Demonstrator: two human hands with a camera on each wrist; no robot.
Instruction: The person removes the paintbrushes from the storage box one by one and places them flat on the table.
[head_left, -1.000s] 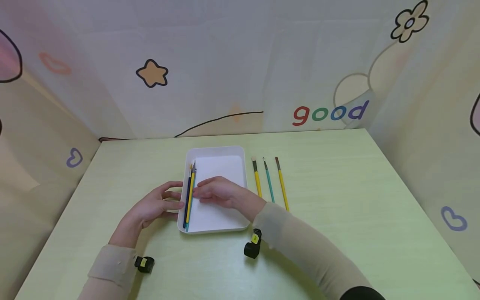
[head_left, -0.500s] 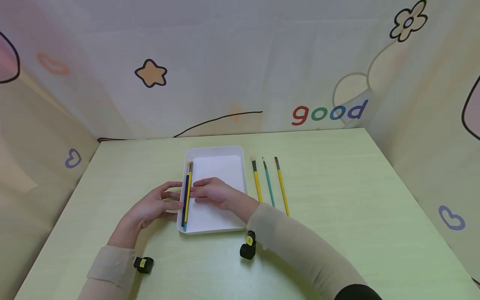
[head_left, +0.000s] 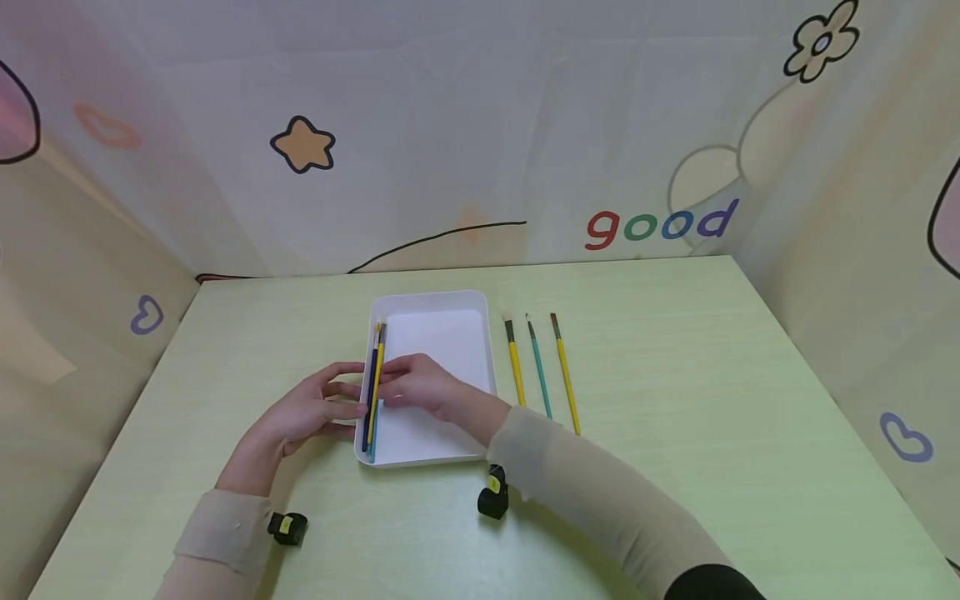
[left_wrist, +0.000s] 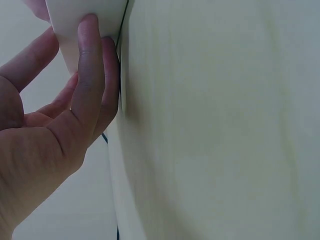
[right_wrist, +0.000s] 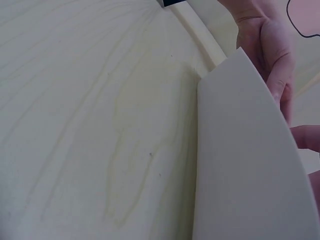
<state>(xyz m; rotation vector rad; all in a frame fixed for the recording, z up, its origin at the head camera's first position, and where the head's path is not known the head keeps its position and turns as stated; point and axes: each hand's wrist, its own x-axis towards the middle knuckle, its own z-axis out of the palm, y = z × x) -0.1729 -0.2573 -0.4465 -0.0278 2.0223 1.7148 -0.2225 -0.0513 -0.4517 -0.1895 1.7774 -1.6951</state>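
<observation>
A white tray (head_left: pixel 442 333) holds several paintbrushes lying lengthwise along its left wall. Among them are a dark blue paintbrush (head_left: pixel 366 421) outermost, a yellow paintbrush (head_left: pixel 377 392) and a teal paintbrush (head_left: pixel 372 455), which is largely covered. My left hand (head_left: pixel 303 408) touches the outside of the tray's left wall with spread fingers, as the left wrist view shows against the tray side (left_wrist: pixel 65 22). Inside the tray, my right hand (head_left: pixel 431 388) reaches across with extended fingers, its tips against the right side of the brushes. In the right wrist view the tray wall (right_wrist: pixel 240 150) hides most of its fingers.
Right of the tray, a yellow paintbrush (head_left: pixel 514 358), a teal paintbrush (head_left: pixel 538 367) and another yellow paintbrush (head_left: pixel 566 375) lie side by side on the pale green table (head_left: pixel 675 358). My right sleeve (head_left: pixel 585 475) covers their lower ends. Patterned cloth (head_left: pixel 450 125) walls the table's back and sides.
My right hand has moved left inside the tray, and the brushes have shifted closer to its left wall and closer together. My left hand has stayed in place.
</observation>
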